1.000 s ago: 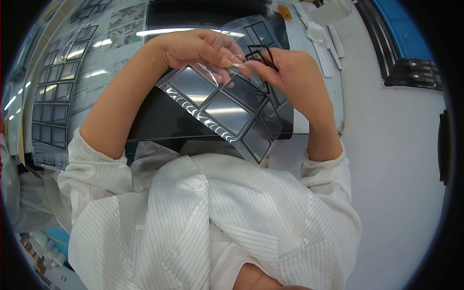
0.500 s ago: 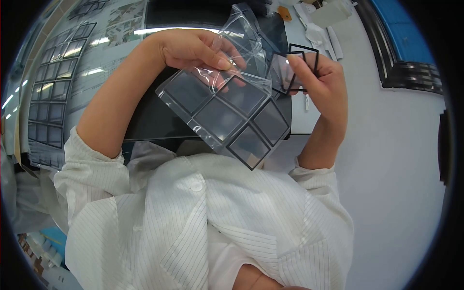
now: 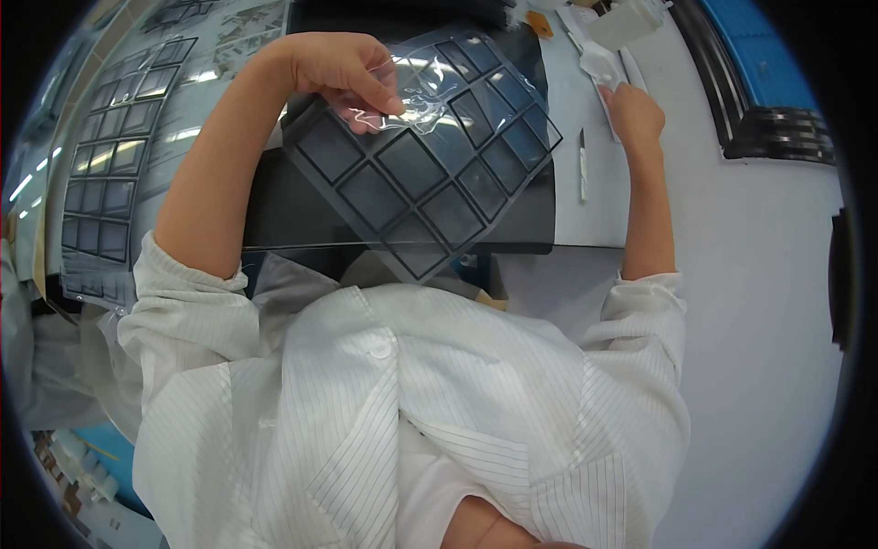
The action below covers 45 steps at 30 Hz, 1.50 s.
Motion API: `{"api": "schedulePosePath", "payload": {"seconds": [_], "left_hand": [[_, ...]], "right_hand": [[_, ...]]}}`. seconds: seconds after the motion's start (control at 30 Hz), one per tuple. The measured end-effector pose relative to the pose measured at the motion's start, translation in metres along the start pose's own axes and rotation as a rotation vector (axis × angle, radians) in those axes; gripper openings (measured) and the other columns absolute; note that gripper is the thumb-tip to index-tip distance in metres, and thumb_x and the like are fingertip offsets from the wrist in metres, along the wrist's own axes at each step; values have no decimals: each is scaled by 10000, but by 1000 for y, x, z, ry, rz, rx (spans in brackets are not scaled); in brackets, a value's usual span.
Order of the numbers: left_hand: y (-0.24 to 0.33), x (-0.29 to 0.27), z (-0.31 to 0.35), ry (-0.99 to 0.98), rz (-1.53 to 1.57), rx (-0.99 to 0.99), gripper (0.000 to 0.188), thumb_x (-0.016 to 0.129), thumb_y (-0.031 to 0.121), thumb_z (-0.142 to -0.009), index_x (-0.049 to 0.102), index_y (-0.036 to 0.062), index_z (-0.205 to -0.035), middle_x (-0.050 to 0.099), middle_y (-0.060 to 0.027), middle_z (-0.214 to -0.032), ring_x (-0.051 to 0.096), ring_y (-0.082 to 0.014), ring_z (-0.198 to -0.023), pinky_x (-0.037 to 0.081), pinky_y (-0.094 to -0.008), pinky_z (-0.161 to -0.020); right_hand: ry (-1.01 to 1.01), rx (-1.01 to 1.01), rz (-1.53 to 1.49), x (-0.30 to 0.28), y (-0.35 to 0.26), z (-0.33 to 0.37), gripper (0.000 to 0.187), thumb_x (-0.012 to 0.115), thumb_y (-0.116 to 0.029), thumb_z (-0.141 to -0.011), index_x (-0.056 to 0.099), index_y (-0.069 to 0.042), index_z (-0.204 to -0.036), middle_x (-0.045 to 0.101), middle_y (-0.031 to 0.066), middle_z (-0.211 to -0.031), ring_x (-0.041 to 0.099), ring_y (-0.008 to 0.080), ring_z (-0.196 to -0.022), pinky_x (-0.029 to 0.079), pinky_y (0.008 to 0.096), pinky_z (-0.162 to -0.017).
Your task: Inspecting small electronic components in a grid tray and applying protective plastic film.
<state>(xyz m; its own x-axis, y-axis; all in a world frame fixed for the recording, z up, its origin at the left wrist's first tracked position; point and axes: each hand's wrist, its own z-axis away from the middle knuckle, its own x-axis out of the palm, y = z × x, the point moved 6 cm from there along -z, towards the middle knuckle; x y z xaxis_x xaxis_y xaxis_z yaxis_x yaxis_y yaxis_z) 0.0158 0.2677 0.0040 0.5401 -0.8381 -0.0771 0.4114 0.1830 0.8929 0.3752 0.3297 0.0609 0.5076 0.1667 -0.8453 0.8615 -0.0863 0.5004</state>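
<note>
A clear plastic sheet (image 3: pixel 425 206) with several black-framed dark squares hangs tilted in front of me, over the black mat. At its upper left edge my left hand (image 3: pixel 352 80) pinches the film, which is crumpled and shiny by the fingertips. My right hand (image 3: pixel 635 115) is out at the right, on the white tabletop side, with its fingers curled closed beside a white crumpled piece (image 3: pixel 599 66). Its fingertips are turned away, so what they hold, if anything, is hidden. Below that hand lies a slim craft knife (image 3: pixel 583 166).
The black mat (image 3: pixel 302 206) lies under the sheet. Along the left, more sheets of framed squares (image 3: pixel 114 160) rest on the table. At the far right stand a whitish translucent container (image 3: pixel 626 26) and a small orange piece (image 3: pixel 540 25). A black-rimmed blue bin (image 3: pixel 773 64) sits beyond.
The folded sheet has opened out flat and swung up. My right hand has let go of the framed pieces and moved right to the white crumpled piece. My left hand has shifted slightly up and left.
</note>
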Motion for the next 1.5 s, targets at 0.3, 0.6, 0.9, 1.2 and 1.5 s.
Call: {"api": "schedulePosePath", "payload": {"seconds": [0.3, 0.6, 0.9, 1.2, 1.5], "left_hand": [[7, -19, 23, 654, -546, 4, 350, 777, 299, -810, 575, 13, -813, 625, -59, -669, 609, -141, -570, 465, -271, -520], [-11, 132, 109, 174, -413, -8, 324, 705, 290, -864, 588, 9, -751, 608, -124, -674, 593, -248, -603, 446, -338, -566], [-65, 203, 71, 503, 856, -56, 328, 576, 299, -983, 673, 4, -877, 623, -10, -682, 544, -53, -622, 369, -182, -524], [-73, 187, 116, 590, 831, -148, 332, 572, 267, -977, 672, 33, -764, 606, -22, -607, 426, -27, -510, 312, -183, -483], [-82, 187, 120, 597, 835, -132, 350, 563, 275, -978, 686, 30, -759, 584, -10, -583, 385, -25, -483, 279, -186, -463]], "right_hand": [[54, -574, -789, -105, -90, 94, 254, 615, -295, -942, 686, -51, -945, 682, 83, -835, 622, 248, -704, 477, 320, -645], [110, -785, -902, -89, -90, 148, 117, 674, -161, -884, 679, -48, -912, 661, 77, -790, 603, 224, -641, 469, 297, -578], [156, -1044, -1042, -106, -131, 188, 368, 715, -269, -831, 690, -101, -1157, 565, 50, -788, 549, 194, -652, 455, 293, -547], [243, -1192, -1021, -108, -147, 221, 574, 579, -517, -841, 658, -120, -1248, 495, 24, -815, 445, 173, -680, 399, 290, -592], [329, -1062, -1066, -112, -170, 226, 666, 501, -614, -829, 654, -116, -1243, 480, 23, -857, 436, 187, -761, 386, 304, -703]]}}
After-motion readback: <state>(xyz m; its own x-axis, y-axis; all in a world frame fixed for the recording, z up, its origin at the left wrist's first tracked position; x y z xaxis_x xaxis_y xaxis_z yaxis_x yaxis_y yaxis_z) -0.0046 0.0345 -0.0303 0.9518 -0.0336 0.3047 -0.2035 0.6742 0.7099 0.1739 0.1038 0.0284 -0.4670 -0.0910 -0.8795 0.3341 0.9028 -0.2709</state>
